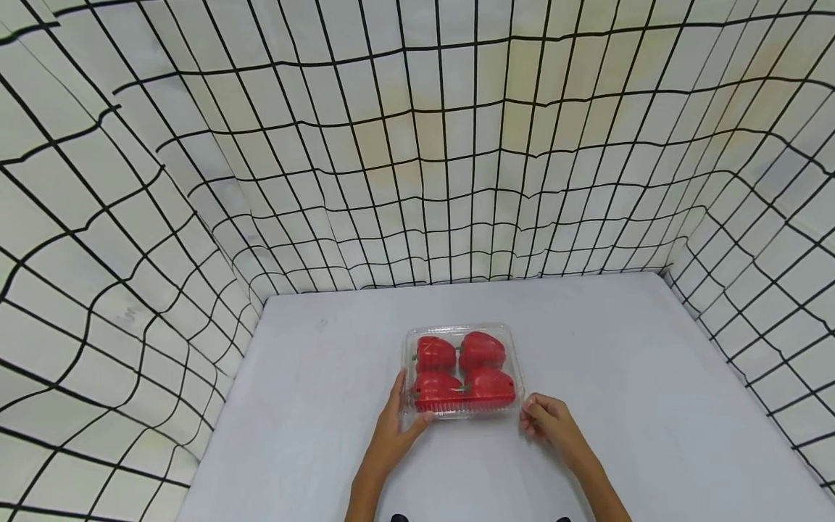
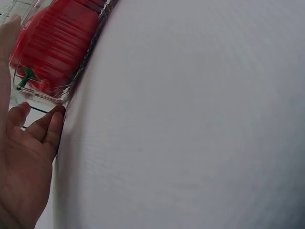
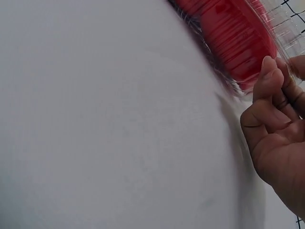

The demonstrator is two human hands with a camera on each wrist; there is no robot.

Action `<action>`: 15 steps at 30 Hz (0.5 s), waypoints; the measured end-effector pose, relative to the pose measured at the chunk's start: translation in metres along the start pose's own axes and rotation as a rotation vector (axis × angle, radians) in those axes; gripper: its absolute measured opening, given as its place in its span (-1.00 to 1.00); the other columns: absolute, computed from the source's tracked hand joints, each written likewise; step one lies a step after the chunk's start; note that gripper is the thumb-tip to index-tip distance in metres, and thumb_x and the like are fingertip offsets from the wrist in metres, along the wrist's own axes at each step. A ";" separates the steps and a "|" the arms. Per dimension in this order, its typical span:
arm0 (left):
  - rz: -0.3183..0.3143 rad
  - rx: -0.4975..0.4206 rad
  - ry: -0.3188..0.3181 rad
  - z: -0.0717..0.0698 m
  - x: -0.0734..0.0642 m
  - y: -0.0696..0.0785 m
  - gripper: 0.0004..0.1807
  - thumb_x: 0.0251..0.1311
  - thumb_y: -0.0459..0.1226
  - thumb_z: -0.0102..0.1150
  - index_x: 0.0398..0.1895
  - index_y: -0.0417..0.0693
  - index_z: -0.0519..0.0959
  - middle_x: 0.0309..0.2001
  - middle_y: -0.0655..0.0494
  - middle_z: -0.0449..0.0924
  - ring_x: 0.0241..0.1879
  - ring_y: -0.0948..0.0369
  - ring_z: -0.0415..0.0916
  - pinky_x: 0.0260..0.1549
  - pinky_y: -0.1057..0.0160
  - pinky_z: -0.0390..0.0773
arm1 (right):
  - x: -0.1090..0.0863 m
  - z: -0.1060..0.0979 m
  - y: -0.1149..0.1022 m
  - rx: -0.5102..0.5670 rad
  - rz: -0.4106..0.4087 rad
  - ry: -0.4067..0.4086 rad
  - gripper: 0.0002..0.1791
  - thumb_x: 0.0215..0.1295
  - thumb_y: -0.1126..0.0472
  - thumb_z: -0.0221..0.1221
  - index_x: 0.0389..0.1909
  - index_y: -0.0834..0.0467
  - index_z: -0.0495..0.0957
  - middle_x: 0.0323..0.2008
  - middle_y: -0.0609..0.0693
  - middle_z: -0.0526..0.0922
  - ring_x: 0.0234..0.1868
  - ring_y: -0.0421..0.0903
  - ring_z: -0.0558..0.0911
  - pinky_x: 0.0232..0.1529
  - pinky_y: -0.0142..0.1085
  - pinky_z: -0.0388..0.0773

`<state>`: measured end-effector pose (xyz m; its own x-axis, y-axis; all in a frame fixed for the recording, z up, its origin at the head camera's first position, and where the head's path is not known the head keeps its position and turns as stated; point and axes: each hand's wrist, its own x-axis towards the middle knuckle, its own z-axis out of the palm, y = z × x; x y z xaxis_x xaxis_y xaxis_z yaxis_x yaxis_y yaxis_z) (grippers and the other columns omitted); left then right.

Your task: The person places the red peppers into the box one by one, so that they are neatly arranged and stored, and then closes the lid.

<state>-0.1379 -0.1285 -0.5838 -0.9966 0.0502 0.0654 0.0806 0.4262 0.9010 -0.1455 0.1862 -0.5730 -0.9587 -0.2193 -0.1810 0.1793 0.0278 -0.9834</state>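
Note:
A clear plastic clamshell box (image 1: 514, 353) holds several red bell peppers (image 1: 483, 351) with green stems and lies on the white table. My left hand (image 1: 390, 435) is spread around its near left corner, fingers along the left side and thumb at the front edge. In the left wrist view, the fingertips (image 2: 58, 110) are right at the box's lower edge. At the near right corner, my right hand (image 1: 548, 423) has its fingers curled, thumb and forefinger pinching the box's rim. The right wrist view shows this hand (image 3: 279, 119) close up, its other fingers folded in.
The white tabletop (image 1: 313, 391) extends around the box on all sides. Pale walls covered with black netting (image 1: 417, 152) stand behind the table and at both sides. Two small dark objects (image 1: 399, 518) show at the bottom edge of the head view.

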 end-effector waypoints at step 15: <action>0.115 0.003 0.008 -0.009 0.000 0.002 -0.36 0.49 -0.15 -0.15 0.56 0.04 -0.01 0.51 -0.03 0.12 0.49 -0.03 0.09 0.41 -0.02 0.20 | -0.001 0.003 0.002 0.031 0.001 0.030 -0.73 0.46 0.18 0.00 -0.44 0.21 0.46 -0.55 -0.11 0.56 -0.54 -0.28 0.51 -0.52 -0.49 0.52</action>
<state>-0.1377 -0.1357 -0.5787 -0.9808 0.0920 0.1718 0.1947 0.4211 0.8859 -0.1435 0.1839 -0.5753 -0.9646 -0.1898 -0.1829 0.1867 -0.0021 -0.9824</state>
